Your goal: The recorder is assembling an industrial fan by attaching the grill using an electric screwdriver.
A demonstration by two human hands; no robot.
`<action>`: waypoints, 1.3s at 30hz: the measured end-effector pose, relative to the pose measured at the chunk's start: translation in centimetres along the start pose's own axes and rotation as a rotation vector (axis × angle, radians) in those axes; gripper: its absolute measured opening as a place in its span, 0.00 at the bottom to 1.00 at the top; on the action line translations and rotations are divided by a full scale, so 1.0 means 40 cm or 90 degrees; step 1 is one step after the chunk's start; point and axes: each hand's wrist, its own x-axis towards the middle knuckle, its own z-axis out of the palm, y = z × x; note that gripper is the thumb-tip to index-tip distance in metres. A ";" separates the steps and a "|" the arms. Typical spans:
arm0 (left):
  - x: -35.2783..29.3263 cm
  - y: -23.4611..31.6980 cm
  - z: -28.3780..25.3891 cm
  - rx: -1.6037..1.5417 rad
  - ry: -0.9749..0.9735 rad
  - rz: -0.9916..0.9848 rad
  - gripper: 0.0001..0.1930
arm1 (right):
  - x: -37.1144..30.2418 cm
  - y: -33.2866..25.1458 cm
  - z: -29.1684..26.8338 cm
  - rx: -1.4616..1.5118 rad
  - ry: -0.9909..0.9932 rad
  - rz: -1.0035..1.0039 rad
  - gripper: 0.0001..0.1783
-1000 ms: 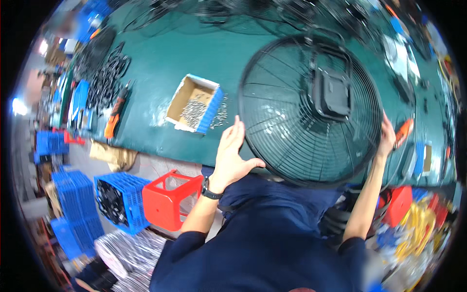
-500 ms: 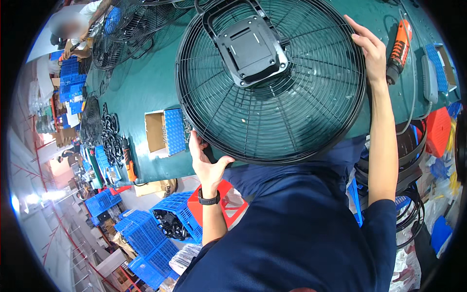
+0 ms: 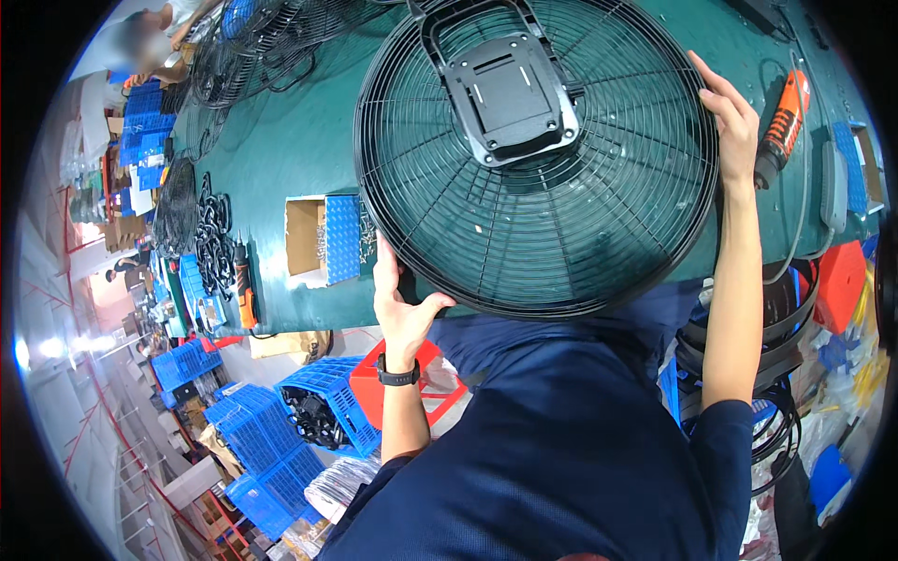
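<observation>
A large round black wire fan guard (image 3: 599,210) lies over the green tabletop at its near edge, close against my body. A black plastic housing (image 3: 510,93) with a loop-shaped bracket is fixed at its middle. My left hand (image 3: 404,313) holds the guard's lower left rim, thumb spread along the edge and fingertips partly hidden beneath. At the upper right, my right hand (image 3: 737,131) grips the rim from outside, its fingers curving over the wires.
An orange-and-black power screwdriver (image 3: 784,126) lies right of the guard. Left of it sits an open box of screws (image 3: 341,238), then a second screwdriver (image 3: 244,288) and black cables (image 3: 213,234). More fan guards (image 3: 267,42) stand far left, near another person (image 3: 154,42). Blue crates (image 3: 257,425) stand below.
My view has tilted slightly, and the fan guard appears a little farther right in it. Both hands stay on its rim. The other person at far left has shifted position.
</observation>
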 end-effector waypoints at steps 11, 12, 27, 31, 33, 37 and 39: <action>0.013 0.023 -0.008 0.068 0.003 -0.024 0.61 | 0.004 -0.002 0.015 0.115 -0.007 0.046 0.22; 0.014 0.016 -0.006 0.060 0.008 -0.027 0.61 | 0.006 0.001 0.009 0.108 -0.014 0.043 0.22; 0.020 -0.001 0.006 0.121 0.017 0.090 0.60 | 0.010 0.011 -0.016 0.101 -0.003 0.038 0.23; 0.001 -0.002 -0.022 0.076 0.047 0.055 0.60 | 0.029 0.025 0.027 0.033 -0.029 -0.026 0.22; 0.007 -0.020 -0.017 0.147 0.037 0.106 0.59 | 0.025 0.022 0.015 0.027 -0.053 -0.023 0.24; 0.019 -0.017 0.008 0.103 0.025 0.138 0.55 | 0.029 0.045 -0.053 0.026 -0.071 -0.023 0.26; 0.021 -0.018 0.002 0.088 0.011 0.162 0.50 | 0.022 0.052 -0.068 -0.052 0.007 -0.048 0.24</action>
